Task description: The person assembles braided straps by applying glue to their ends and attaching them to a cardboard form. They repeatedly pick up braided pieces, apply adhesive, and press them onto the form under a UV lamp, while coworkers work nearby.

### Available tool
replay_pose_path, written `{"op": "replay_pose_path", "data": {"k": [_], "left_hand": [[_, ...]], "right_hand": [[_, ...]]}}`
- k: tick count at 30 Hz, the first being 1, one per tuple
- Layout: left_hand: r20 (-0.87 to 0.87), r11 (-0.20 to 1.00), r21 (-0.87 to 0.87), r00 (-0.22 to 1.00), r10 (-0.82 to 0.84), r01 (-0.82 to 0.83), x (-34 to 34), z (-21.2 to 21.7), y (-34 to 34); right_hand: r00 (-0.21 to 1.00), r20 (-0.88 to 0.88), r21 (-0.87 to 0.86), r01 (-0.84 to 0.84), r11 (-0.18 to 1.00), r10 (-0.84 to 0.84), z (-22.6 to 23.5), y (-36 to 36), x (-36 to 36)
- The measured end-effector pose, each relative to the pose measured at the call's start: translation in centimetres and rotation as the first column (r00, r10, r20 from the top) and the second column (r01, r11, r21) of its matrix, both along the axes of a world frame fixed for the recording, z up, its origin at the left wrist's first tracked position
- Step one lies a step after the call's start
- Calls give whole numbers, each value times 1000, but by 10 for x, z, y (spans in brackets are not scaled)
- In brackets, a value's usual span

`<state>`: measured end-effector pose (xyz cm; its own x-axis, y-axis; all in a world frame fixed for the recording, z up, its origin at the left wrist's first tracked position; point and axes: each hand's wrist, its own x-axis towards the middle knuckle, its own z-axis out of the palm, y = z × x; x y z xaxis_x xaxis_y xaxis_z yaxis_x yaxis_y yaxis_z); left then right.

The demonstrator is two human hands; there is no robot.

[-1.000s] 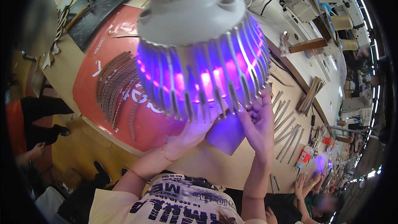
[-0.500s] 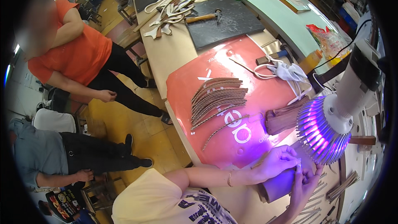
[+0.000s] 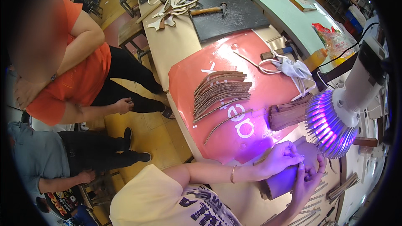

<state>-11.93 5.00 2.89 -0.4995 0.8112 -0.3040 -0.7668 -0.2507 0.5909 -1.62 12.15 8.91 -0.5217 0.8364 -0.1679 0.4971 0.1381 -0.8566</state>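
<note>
A workshop bench (image 3: 176, 46) carries a red sheet (image 3: 251, 129) with fanned brown strips (image 3: 220, 92). At its near edge, under a purple lamp (image 3: 331, 127), the left hand (image 3: 284, 159) and right hand (image 3: 307, 180) pinch together on a small pale piece (image 3: 300, 165) above a brown roll (image 3: 284, 184). So close to the lamp, a knuckle could knock it, or the piece could slip out. Half a second back the view sat slightly farther off; hands unchanged

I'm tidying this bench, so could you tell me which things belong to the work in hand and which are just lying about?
In use:
left hand and right hand, fingertips together under the purple lamp
brown sheet beneath them

Lying about:
fanned brown strips
hammer
white cord
</note>
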Motion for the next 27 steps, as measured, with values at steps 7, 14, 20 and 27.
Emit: {"op": "replay_pose_path", "data": {"k": [7,14,20,27], "left_hand": [[34,999,45,999,8,-9,4,-8,1],[42,1000,8,999,-5,4,4,-13,3],[29,999,9,999,-40,40,4,-21,4],[51,998,3,997,-62,62,2,-24,5]], "right_hand": [[994,-106,99,32,995,-22,-13,-1,0],[1000,25,124,13,992,-16,-3,-1,-5],[998,-21,12,53,999,-53,9,1,-7],[997,-28,-60,76,995,-78,12,2,0]]}}
